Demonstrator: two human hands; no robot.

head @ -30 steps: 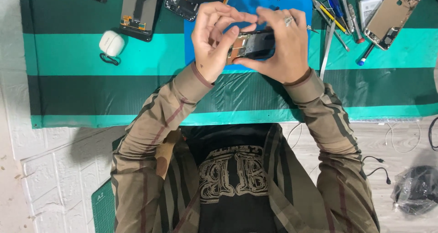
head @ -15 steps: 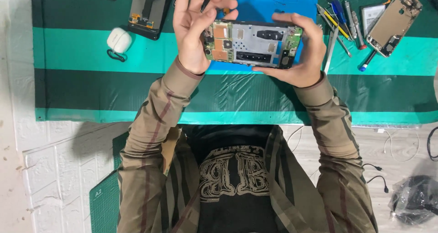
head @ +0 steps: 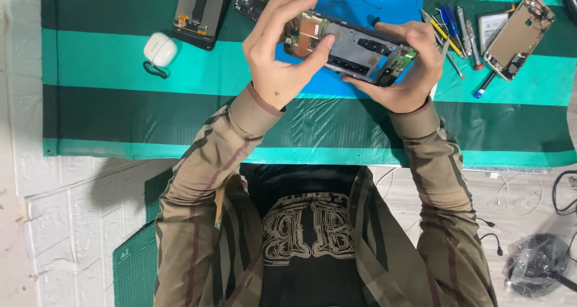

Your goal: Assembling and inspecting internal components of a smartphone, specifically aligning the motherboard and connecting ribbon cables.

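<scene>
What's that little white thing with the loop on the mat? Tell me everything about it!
The white case is small, rounded and smooth, like glossy plastic, and shut. A dark cord loop hangs from its lower left side. It lies flat on the light green stripe of the mat, left of a black phone part. Nothing else touches it; both hands are away from it.

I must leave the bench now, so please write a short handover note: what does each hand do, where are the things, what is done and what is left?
Left hand: grips the left end of the opened phone, thumb on its circuit board.
Right hand: supports the phone's right end from below.
The phone is held in the air above the blue mat, tilted, its inside facing up.
Done: back cover is off, boards are exposed.
Left: the phone is not yet closed.
Nearby: screwdrivers and a second open phone to the right; a screen part and a white earbud case to the left.
</scene>
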